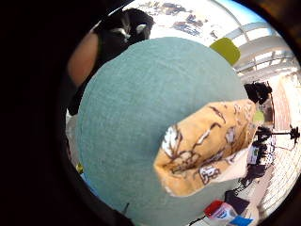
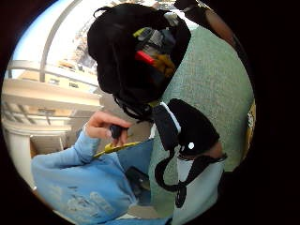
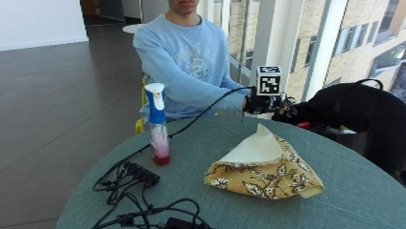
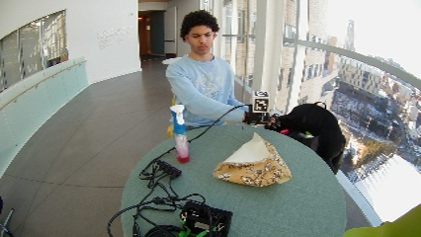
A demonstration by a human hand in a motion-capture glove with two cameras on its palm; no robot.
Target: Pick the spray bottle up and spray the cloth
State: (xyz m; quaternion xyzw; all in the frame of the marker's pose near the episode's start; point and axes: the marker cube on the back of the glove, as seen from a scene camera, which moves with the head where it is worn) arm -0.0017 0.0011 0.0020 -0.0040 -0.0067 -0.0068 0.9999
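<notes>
Your gloved right hand [image 3: 258, 104] is hovering over the far edge of the round worktop [image 3: 355, 200], just in front of your chest, and it is holding nothing. Whether its fingers are straight or curled I cannot tell from these views. It is sitting well apart from the spray bottle [image 3: 157, 125], which is standing upright on the worktop off to one side of you, nearer the rim; the bottle is showing a white trigger head, a blue collar and a clear body with a pink liquid low down and a red base. The cloth [image 3: 266, 167] is lying in a rumpled, tented heap near the middle of the worktop, between the hand and the near edge (mustard yellow with a white and brown flower print, its pale underside turned up at the peak). Bottle and cloth are not touching. In the little-finger-side palm view the cloth [image 1: 207, 148] is lying on the green surface under the palm. Your bare hand [image 2: 105, 125] is resting close to your body, pinching a small dark object. A black bag [image 3: 361, 112] is sitting beside the worktop, and black cables [image 3: 136, 183] with a power strip are trailing across its near side.
</notes>
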